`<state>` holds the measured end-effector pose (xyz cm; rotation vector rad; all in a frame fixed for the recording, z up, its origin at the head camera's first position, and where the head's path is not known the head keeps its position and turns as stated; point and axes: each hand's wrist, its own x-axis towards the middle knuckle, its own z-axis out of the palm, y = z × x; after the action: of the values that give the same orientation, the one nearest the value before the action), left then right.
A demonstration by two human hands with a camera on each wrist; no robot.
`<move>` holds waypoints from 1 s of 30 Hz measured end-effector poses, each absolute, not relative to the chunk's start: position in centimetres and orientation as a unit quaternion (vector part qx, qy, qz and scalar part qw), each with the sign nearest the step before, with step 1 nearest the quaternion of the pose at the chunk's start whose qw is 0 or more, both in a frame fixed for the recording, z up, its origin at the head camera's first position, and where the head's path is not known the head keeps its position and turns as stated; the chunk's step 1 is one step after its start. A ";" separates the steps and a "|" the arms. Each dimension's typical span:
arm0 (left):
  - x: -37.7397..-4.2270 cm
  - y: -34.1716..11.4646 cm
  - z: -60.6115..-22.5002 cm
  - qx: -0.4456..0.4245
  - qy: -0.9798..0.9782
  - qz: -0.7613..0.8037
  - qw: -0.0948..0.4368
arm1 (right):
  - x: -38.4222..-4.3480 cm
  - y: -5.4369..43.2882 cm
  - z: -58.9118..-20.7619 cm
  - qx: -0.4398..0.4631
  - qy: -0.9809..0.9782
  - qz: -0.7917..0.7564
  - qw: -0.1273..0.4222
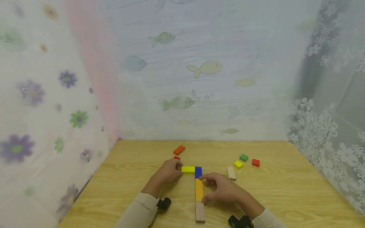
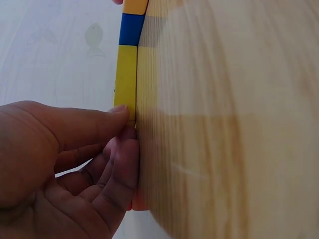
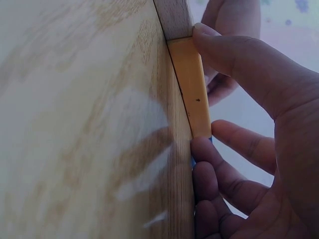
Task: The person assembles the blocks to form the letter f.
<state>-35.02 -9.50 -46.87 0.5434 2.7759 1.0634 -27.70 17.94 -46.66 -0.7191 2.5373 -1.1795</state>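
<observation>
A row of blocks lies on the wooden table in the head view: a plain wooden block (image 1: 200, 212) nearest, then an orange block (image 1: 199, 190), then a blue block (image 1: 198, 172). To the left of the blue one, a long yellow block (image 1: 188, 170) meets it at a right angle. My left hand (image 1: 169, 171) pinches the yellow block's outer end, thumb on its side in the left wrist view. Along the orange block, my right hand (image 1: 223, 188) has its thumb by the near end and forefinger by the far end; other fingers are curled.
Beyond my left hand lie a red block (image 1: 176, 158), partly hidden, and an orange-red block (image 1: 179, 150). On the right are a striped wooden block (image 1: 231, 173), a small yellow block (image 1: 238, 164), a green block (image 1: 243, 157) and another red block (image 1: 255, 162). Patterned curtains surround the table.
</observation>
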 end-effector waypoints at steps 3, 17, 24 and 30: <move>-35.0 -9.5 -46.9 0.179 0.919 0.348 0.057 | -27.7 18.0 -46.7 -0.247 0.872 -0.404 0.127; -35.1 -9.6 -46.9 0.183 0.917 0.349 0.058 | -27.6 17.9 -46.6 -0.246 0.875 -0.399 0.122; -35.2 -9.7 -46.9 0.183 0.917 0.349 0.056 | -27.6 18.0 -46.7 -0.252 0.869 -0.408 0.125; -35.1 -9.7 -46.8 0.186 0.915 0.352 0.059 | -27.6 18.1 -46.5 -0.254 0.858 -0.427 0.133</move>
<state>-35.09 -9.66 -46.83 0.5627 2.7728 1.0665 -27.62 18.14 -46.53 -0.7362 2.4889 -1.2375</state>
